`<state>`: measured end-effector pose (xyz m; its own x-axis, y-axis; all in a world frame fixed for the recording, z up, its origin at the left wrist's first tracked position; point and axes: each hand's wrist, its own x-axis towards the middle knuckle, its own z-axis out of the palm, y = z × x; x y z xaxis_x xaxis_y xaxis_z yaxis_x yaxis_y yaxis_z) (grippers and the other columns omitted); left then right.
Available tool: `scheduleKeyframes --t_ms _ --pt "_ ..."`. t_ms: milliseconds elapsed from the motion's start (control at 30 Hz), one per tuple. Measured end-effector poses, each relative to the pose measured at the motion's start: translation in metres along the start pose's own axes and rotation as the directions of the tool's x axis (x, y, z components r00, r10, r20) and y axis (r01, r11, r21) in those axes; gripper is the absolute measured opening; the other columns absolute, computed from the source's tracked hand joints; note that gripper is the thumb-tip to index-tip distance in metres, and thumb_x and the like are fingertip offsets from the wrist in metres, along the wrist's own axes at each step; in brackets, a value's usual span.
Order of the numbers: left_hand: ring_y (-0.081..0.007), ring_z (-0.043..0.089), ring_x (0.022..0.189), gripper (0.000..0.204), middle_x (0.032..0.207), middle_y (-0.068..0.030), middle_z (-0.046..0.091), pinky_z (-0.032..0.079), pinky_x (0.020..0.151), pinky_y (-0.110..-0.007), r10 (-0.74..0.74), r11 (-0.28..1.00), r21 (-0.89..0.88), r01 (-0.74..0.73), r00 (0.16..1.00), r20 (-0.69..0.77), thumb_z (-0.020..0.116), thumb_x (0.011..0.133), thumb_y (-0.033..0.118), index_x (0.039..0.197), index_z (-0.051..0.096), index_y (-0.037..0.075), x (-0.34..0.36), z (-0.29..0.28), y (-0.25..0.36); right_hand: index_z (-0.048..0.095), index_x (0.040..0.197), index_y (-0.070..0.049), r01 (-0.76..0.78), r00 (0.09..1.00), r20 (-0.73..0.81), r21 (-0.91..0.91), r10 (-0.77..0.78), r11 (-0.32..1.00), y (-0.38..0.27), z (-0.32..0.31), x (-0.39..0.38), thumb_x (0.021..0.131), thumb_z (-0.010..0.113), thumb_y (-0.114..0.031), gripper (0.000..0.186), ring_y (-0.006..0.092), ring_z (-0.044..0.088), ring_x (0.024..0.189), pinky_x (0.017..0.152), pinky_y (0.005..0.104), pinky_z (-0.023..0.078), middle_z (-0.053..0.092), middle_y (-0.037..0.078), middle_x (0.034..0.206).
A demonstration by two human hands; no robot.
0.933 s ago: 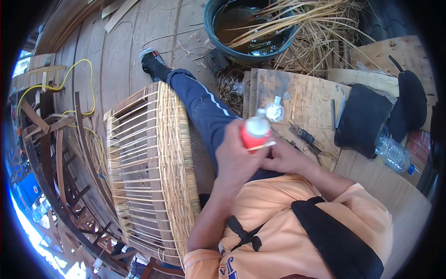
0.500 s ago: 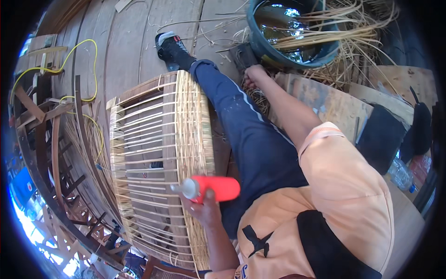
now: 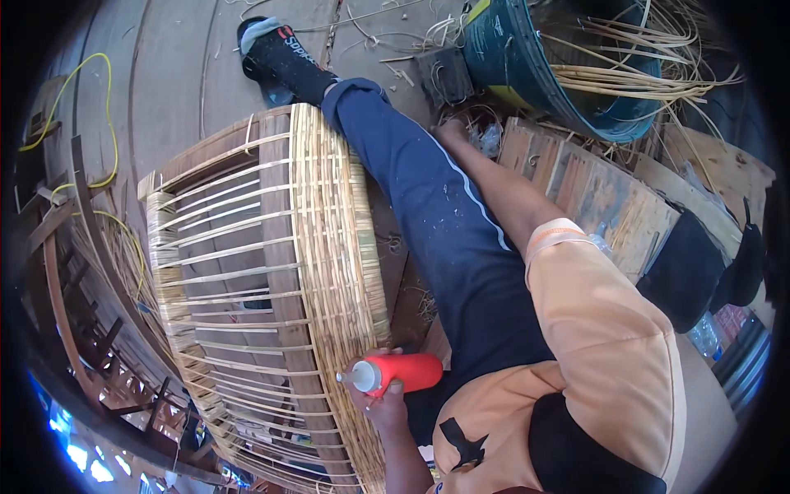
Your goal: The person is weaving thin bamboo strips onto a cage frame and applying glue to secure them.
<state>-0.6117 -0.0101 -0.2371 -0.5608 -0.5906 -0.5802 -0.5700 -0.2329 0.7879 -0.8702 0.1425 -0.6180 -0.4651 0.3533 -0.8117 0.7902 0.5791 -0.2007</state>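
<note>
Low down near the bottom edge, the left hand [image 3: 385, 399] is curled around a red bottle [image 3: 409, 372]; its grip is closed on the bottle, with the fingers wrapped over the red body; the bottle lies on its side, and its white cap [image 3: 360, 376] points left at the woven rim of a big cane frame [image 3: 271, 288]; the cap tip is just beside the woven strips, but I cannot tell if it touches them; the left forearm comes up from the bottom edge, bent at the wrist so the hand tips toward the frame.

Up near the middle, the right arm stretches far out and away from the body, almost straight; the right hand [image 3: 451, 132] reaches down to the floor by a heap of loose cane strips [image 3: 625, 78]; the hand is small and partly hidden there, so I cannot tell if its grip is open or closed.

Next to the frame, a leg in dark blue trousers [image 3: 436, 222] lies along the frame's woven side, ending in a black shoe [image 3: 284, 53]; a round blue tub [image 3: 535, 70] holds the long strips; flat wooden boards [image 3: 588, 193] lie under the right arm; a yellow cord [image 3: 103, 99] loops over the floor on the left.
</note>
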Motion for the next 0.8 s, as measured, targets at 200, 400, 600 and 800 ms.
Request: scheduleKeyframes --t_ms 200,400,600,800 --pt "-0.0280 0.062 0.095 0.070 0.105 -0.0147 0.057 0.050 0.086 -0.041 0.003 1.000 -0.029 -0.002 1.000 0.026 0.079 0.070 0.032 0.118 0.040 0.001 -0.002 -0.002 -0.007 0.070 0.088 -0.006 0.449 0.892 0.093 -0.305 -0.443 0.840 0.066 0.016 0.049 0.080 0.056 -0.018 0.020 0.0300 0.068 0.069 0.062 0.0390 0.054 0.068 0.017 0.087" --pt "-0.0250 0.061 0.100 0.061 0.109 -0.0158 0.059 0.048 0.089 -0.036 0.021 0.973 0.229 -0.031 0.999 0.045 0.074 0.067 0.002 0.118 0.041 0.000 -0.021 0.003 0.014 0.068 0.090 -0.004 0.256 0.955 0.146 0.021 -0.256 0.966 0.034 -0.054 -0.050 0.079 0.051 -0.017 0.024 0.0279 0.068 0.067 0.064 0.0381 0.054 0.069 0.016 0.080" --pt "-0.0189 0.058 0.096 0.063 0.106 -0.0094 0.057 0.049 0.086 -0.032 0.090 0.906 0.407 -0.117 0.992 0.085 0.082 0.062 0.004 0.115 0.048 0.001 -0.058 -0.001 0.024 0.059 0.103 -0.007 0.204 0.877 0.310 0.452 -0.367 0.869 0.026 -0.138 -0.111 0.084 0.055 -0.009 0.020 0.0120 0.056 0.049 0.040 0.0249 0.044 0.058 0.004 0.067" --pt "-0.0212 0.060 0.092 0.059 0.098 -0.0115 0.060 0.049 0.081 -0.033 0.189 0.879 0.426 -0.213 0.977 0.100 0.084 0.062 0.009 0.110 0.051 0.001 -0.094 -0.027 0.013 0.052 0.111 -0.008 0.064 0.731 0.442 0.714 -0.520 0.697 0.024 -0.196 -0.225 0.084 0.056 -0.007 0.027 0.0115 0.055 0.052 0.041 0.0233 0.041 0.056 0.003 0.072"
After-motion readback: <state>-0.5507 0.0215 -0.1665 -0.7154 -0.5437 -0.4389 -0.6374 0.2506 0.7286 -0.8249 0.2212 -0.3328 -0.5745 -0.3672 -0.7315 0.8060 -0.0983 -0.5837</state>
